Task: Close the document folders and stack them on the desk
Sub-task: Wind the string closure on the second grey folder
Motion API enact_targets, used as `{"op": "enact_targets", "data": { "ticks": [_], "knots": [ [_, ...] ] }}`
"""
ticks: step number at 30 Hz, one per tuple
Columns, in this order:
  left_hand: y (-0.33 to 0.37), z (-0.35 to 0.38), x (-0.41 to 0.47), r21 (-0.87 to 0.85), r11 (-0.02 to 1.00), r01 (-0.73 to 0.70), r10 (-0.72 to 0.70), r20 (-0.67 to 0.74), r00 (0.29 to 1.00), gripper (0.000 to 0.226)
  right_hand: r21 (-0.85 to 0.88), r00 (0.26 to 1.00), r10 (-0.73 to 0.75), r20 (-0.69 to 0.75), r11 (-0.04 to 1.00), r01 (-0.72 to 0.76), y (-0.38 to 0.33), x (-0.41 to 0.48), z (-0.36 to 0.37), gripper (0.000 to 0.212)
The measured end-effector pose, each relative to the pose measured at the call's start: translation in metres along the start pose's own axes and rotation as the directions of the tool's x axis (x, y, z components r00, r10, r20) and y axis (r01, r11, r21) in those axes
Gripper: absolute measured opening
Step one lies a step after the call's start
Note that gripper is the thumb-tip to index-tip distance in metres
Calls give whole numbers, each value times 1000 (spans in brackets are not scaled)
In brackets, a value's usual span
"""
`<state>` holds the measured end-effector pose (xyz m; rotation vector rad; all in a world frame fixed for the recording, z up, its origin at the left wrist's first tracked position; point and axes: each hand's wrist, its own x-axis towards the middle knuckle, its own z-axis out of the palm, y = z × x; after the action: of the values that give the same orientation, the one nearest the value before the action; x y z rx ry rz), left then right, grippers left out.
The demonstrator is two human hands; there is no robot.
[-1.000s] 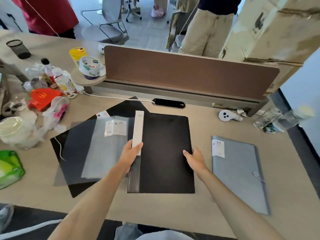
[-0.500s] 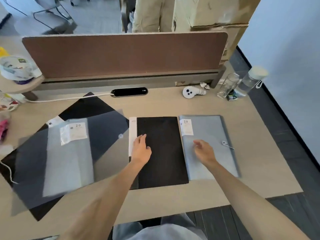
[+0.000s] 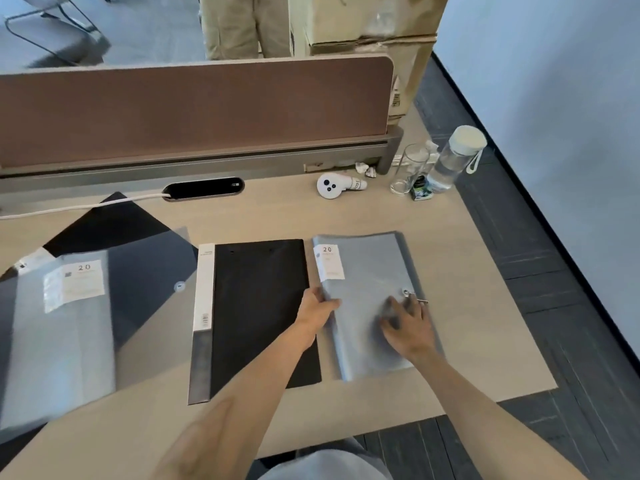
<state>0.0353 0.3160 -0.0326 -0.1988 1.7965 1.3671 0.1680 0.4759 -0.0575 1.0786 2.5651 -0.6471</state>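
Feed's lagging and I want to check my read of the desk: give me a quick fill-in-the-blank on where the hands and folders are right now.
1. Both hands are on the ____ folder.
2. The left hand holds that folder's ____ edge.
3. The right hand lies ____ on its cover, by the clasp.
4. The black folder lies to the grey one's ____.

Missing words: grey; left; flat; left

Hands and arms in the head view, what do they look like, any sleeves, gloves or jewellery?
Both arms are bare from the bottom edge of the picture to the wrist: no sleeves show. The left hand and right hand wear no gloves, and no watch, ring or bracelet shows. There are no cables or markings on them.
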Motion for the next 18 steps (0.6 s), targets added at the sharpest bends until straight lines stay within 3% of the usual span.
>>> {"op": "enact_targets", "data": {
  "ticks": [3,6,11,14,18],
  "knots": [
    [4,-6,-4,10,999,-38,38,-37,999,33,101,999,-33,-11,994,34,-6,4,-13,41],
    [11,-34,-16,-103,992,-72,69,-31,997,33,241,989,-15,-150,969,51,-16,10,-22,43],
    [18,-116,-45,-208,968,-138,141,2,990,29,635,997,5,74,771,-51,-78,6,-27,69],
    [10,-165,-57,-201,967,-156,143,-77,987,25,658,992,-35,118,751,-52,-119,1,-10,65],
    [-18,-216,-64,-9,987,-161,154,-235,960,27,635,994,-67,90,772,-5,-168,-12,30,56]
  ]
}}
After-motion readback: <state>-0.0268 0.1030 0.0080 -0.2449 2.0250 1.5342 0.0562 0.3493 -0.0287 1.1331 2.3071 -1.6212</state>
